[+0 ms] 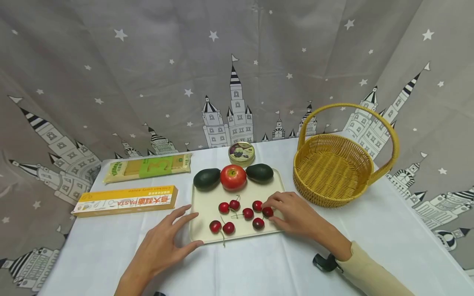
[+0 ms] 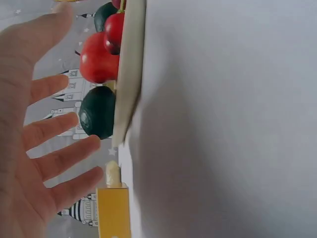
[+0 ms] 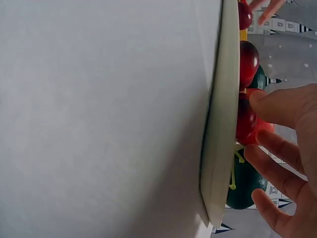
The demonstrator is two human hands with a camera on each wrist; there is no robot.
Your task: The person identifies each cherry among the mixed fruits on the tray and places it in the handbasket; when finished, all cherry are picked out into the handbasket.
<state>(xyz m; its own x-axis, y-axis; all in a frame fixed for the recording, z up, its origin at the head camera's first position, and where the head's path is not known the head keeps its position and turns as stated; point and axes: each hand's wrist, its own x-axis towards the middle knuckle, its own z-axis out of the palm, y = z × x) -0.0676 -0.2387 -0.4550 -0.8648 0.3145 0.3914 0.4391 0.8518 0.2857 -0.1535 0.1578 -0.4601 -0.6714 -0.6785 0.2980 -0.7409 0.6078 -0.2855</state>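
Observation:
A cream tray (image 1: pixel 203 205) lies on the table with several dark red cherries (image 1: pixel 228 227) on it, some with green stems. My right hand (image 1: pixel 296 213) reaches over the tray's right end, thumb and fingers pinching a cherry (image 1: pixel 267 212) at the right of the group; in the right wrist view its thumb lies against that cherry (image 3: pixel 245 121). At the tray's left edge, my left hand (image 1: pixel 163 240) holds nothing, its fingers spread and thumb apart. A red tomato-like fruit (image 1: pixel 233 177) sits between two dark green avocados (image 1: pixel 207 179) along the tray's back.
A yellow wicker basket (image 1: pixel 333 197) with a tall handle stands to the right. Behind the tray is a small round tin (image 1: pixel 241 153). On the left lie a noodle packet (image 1: pixel 148 167) and a yellow-and-white pasta box (image 1: pixel 126 201). A grey printed curtain (image 1: pixel 237 49) hangs behind the table.

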